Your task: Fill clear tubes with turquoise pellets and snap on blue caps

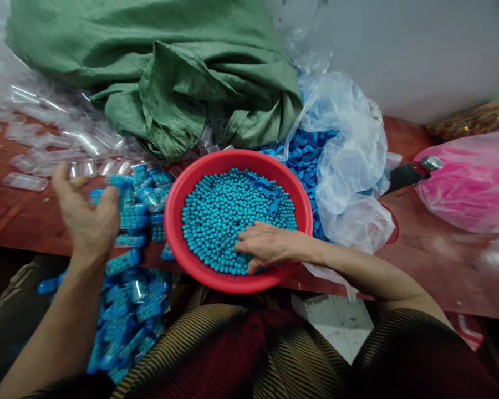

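Observation:
My left hand hovers at the left with thumb and fingers spread and nothing visible in it. It is near loose clear plastic tubes and bead-filled tubes with blue caps. A red basin full of round turquoise beads stands before me. My right hand reaches into its right front part, fingers curled down among the beads. Whatever lies under those fingers is hidden. Small blue plastic pieces rest on the beads at the back right.
A green woven sack slumps behind the basin. Blue plastic parts spill from a clear bag. Further right are a dark-handled tool and a pink-filled bag. More filled tubes lie below the red table's edge.

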### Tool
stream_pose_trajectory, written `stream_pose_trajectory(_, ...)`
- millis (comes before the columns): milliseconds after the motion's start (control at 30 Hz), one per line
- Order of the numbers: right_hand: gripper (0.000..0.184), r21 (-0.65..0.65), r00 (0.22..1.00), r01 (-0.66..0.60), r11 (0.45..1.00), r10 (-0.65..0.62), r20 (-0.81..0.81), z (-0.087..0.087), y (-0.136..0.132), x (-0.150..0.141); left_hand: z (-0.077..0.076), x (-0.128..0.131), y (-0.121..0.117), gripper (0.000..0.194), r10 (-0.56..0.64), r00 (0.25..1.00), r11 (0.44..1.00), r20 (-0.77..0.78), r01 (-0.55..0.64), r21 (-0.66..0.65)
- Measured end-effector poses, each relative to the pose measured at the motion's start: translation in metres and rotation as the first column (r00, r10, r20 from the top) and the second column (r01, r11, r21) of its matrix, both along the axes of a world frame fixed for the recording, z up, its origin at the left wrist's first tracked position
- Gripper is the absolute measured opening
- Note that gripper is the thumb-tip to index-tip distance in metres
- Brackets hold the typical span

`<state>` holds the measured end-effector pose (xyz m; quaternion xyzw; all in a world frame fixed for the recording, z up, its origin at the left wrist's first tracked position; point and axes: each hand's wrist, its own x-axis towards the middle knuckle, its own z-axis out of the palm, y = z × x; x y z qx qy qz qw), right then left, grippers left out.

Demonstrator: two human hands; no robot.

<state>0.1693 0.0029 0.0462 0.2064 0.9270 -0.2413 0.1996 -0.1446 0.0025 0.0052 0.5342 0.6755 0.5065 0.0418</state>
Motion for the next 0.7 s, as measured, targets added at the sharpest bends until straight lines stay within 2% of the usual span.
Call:
stream_pose_trajectory(67, 0.025, 0.022, 1.0, -0.002, 1.0, 0.002, 0.023, -0.004, -0.005, -0.004, 0.001, 0.006, -0.004, 0.066, 0.087, 0.979, 0.995, -0.186, -0.077, 0.06)
stream_pose_trajectory(100, 0.021, 0.029, 1.0, 0.002, 1.0, -0.003, 0.025, -0.006, -0.006, -0.006, 0.003, 0.016, -0.007, 0.058, 0.079, 0.969, 0.994, -0.233, -0.06, 0.088)
stream_pose_trajectory(200, 0.015, 0.026, 1.0, 0.002, 1.0, -0.002, 0.014, -0.008, -0.006, -0.008, 0.01, 0.059, -0.016, 0.032, -0.162, 0.949, 0.983, -0.27, 0.18, 0.042)
stream_pose_trajectory(267, 0.014, 0.023, 1.0, 0.012, 1.0, -0.011, -0.025, -0.008, -0.004, -0.006, 0.013, 0.084, -0.02, 0.025, -0.371, 0.912, 0.929, -0.175, 0.366, -0.058)
stream_pose_trajectory(300, 0.014, 0.022, 0.998, 0.033, 0.999, -0.031, -0.045, -0.007, -0.002, -0.004, 0.014, 0.094, -0.02, 0.024, -0.469, 0.879, 0.88, -0.085, 0.456, -0.133)
stream_pose_trajectory(367, 0.014, 0.034, 0.99, 0.122, 0.992, -0.119, -0.08, -0.005, 0.004, 0.0, 0.011, 0.107, -0.019, 0.026, -0.606, 0.779, 0.731, 0.162, 0.626, -0.273)
stream_pose_trajectory(433, 0.014, 0.051, 0.958, 0.256, 0.965, -0.246, -0.151, -0.003, 0.011, 0.001, 0.006, 0.115, -0.014, 0.031, -0.645, 0.633, 0.543, 0.429, 0.774, -0.326)
stream_pose_trajectory(467, 0.013, 0.049, 0.928, 0.324, 0.945, -0.307, -0.209, -0.003, 0.015, 0.0, 0.003, 0.118, -0.01, 0.035, -0.638, 0.561, 0.466, 0.527, 0.827, -0.315)
stream_pose_trajectory(500, 0.013, 0.031, 0.888, 0.387, 0.921, -0.364, -0.281, -0.004, 0.019, -0.001, 0.0, 0.121, -0.007, 0.038, -0.633, 0.502, 0.414, 0.589, 0.863, -0.29)
stream_pose_trajectory(533, 0.014, -0.002, 0.839, 0.441, 0.897, -0.414, -0.352, -0.006, 0.022, -0.002, -0.003, 0.124, -0.003, 0.04, -0.633, 0.463, 0.39, 0.621, 0.883, -0.262)
stream_pose_trajectory(567, 0.017, -0.05, 0.787, 0.482, 0.875, -0.457, -0.414, -0.008, 0.026, -0.004, -0.004, 0.127, 0.0, 0.041, -0.63, 0.448, 0.391, 0.634, 0.889, -0.24)
stream_pose_trajectory(633, 0.024, -0.182, 0.704, 0.51, 0.841, -0.53, -0.473, -0.014, 0.034, -0.005, -0.005, 0.133, 0.004, 0.038, -0.588, 0.455, 0.423, 0.669, 0.878, -0.225)
stream_pose_trajectory(700, 0.028, -0.276, 0.666, 0.514, 0.812, -0.58, -0.468, -0.019, 0.047, -0.003, -0.003, 0.136, 0.005, 0.037, -0.483, 0.466, 0.442, 0.741, 0.861, -0.253)
